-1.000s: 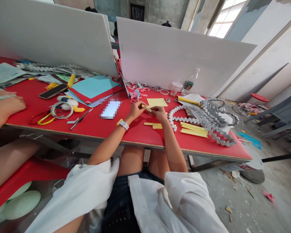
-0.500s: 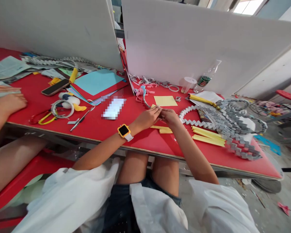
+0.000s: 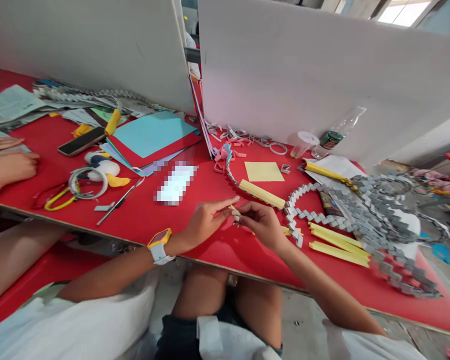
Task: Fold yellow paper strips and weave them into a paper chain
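Pinching a small folded piece of yellow paper [image 3: 232, 207] at a red desk [image 3: 210, 252], I bring my left hand [image 3: 204, 220] and right hand [image 3: 264, 222] almost together just above its near edge. The fingers of my left hand are clamped on the piece between thumb and forefinger; those of my right hand are drawn together on its other end, though the piece is too small to show its folds. On my left wrist sits a watch with a yellow case and pale strap [image 3: 160, 246]. Beyond my hands lies a long, flat bundle of yellow paper [image 3: 261, 194], its right end close to a grey zigzag chain of folded paper [image 3: 303, 216] that spreads across the right side of the desk. Nearer to me, beside the chain, rest loose yellow paper strips [image 3: 339, 252], while a square yellow sheet [image 3: 264, 171] lies farther back with a small grey folded piece [image 3: 285, 169] just to its right. A clear plastic bottle with a green label [image 3: 332, 139] leans beside a clear plastic cup [image 3: 304, 145] before an upright white board [image 3: 303, 75]. To my left are a phone with a blurred screen [image 3: 176, 185], a large light-blue sheet [image 3: 153, 132] and, at the far side, a co-worker's hand [image 3: 13, 165].
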`<state>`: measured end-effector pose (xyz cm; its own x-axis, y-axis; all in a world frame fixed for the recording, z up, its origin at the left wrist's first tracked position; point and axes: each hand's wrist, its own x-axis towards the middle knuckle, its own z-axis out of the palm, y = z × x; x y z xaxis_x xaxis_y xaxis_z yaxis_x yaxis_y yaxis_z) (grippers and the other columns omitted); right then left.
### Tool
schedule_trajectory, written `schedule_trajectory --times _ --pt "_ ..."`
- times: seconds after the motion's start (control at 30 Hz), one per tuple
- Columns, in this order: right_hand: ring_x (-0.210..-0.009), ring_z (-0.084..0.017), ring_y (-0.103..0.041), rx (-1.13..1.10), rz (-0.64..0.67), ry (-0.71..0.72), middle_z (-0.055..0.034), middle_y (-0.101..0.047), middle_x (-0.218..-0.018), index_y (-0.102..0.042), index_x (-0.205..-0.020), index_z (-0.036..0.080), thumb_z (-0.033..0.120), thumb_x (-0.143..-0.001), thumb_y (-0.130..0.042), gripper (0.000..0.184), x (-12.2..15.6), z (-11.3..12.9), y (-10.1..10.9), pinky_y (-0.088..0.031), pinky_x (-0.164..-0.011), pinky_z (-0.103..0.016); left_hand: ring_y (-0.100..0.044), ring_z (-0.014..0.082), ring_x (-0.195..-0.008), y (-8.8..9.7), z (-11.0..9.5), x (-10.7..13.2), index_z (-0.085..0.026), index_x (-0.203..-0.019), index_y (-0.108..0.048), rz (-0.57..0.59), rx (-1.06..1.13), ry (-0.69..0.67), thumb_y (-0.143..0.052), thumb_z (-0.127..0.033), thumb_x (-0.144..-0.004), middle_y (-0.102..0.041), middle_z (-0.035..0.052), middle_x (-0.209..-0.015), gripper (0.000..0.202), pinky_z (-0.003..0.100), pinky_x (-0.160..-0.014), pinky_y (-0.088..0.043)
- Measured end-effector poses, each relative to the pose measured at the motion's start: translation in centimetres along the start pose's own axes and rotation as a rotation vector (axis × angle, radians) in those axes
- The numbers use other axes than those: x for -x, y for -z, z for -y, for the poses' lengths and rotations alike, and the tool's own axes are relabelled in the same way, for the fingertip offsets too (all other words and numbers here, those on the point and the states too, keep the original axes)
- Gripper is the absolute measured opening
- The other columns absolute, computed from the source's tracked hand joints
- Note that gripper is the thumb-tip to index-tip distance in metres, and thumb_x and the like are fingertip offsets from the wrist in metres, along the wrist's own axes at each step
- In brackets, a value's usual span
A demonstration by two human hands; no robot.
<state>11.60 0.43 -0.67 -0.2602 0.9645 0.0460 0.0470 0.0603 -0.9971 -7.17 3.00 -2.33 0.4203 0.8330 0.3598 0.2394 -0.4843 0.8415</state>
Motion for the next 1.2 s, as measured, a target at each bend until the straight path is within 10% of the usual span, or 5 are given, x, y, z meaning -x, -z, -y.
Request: schedule_trajectory --times 0.17,0.43,0.77,0.97,1.2 --pt "-0.076 -0.016 -0.063 0.315 -0.022 0.278 -0.0057 -0.066 -0.084 -0.064 -0.092 0.018 0.021 -0.090 -0.054 0.010 0.1 -0.4 -0.5 -0.052 -0.068 -0.030 -0.068 0.0177 -0.081 0.9 -0.4 -0.3 -0.017 -0.089 -0.074 -0.020 0.288 0.264 -0.077 -0.040 -0.072 -0.072 0.0058 -0.086 0.029 0.024 -0.067 -0.056" --pt "-0.070 -0.013 -0.063 0.392 -0.019 0.276 -0.0027 -0.066 -0.080 -0.060 -0.089 0.018 0.016 -0.087 -0.057 0.004 0.0 -0.3 -0.9 -0.050 -0.063 -0.024 -0.050 0.0070 -0.055 0.8 -0.5 -0.2 -0.015 -0.060 -0.061 -0.080 0.151 0.096 -0.074 -0.031 -0.077 -0.052 -0.0024 -0.060 0.026 0.018 -0.050 -0.040" --pt "-0.077 -0.014 -0.062 0.599 0.020 0.435 -0.0042 -0.061 -0.085 -0.056 -0.097 0.020 0.000 -0.086 -0.046 0.025 1.2 -0.7 1.8 -0.052 -0.067 -0.024 -0.048 0.0240 -0.130 4.6 1.1 3.9 -0.019 -0.133 -0.049 0.076 -0.482 -0.237 -0.050 -0.012 -0.091 -0.058 0.0114 -0.133 0.042 0.041 -0.105 -0.045" --pt "-0.111 -0.024 -0.059 1.086 -0.526 0.444 -0.0125 -0.059 -0.117 -0.053 -0.130 0.023 0.012 -0.087 -0.054 0.045 -0.2 -1.8 8.0 -0.050 -0.092 -0.037 -0.040 0.0251 -0.137 9.1 4.6 6.7 -0.018 -0.119 -0.043 -0.311 -0.594 0.098 -0.041 -0.020 -0.096 -0.056 0.0153 -0.132 0.024 0.051 -0.108 -0.040" --pt "-0.142 -0.034 -0.031 1.281 -0.261 0.282 -0.0200 -0.038 -0.147 -0.032 -0.147 0.020 0.031 -0.091 -0.053 0.061 -1.7 -3.2 9.9 -0.037 -0.107 -0.053 -0.041 0.0232 -0.137 11.8 6.9 6.2 -0.026 -0.107 -0.037 -0.219 -0.431 0.295 -0.035 -0.032 -0.098 -0.068 0.0112 -0.115 0.011 0.053 -0.107 -0.039"
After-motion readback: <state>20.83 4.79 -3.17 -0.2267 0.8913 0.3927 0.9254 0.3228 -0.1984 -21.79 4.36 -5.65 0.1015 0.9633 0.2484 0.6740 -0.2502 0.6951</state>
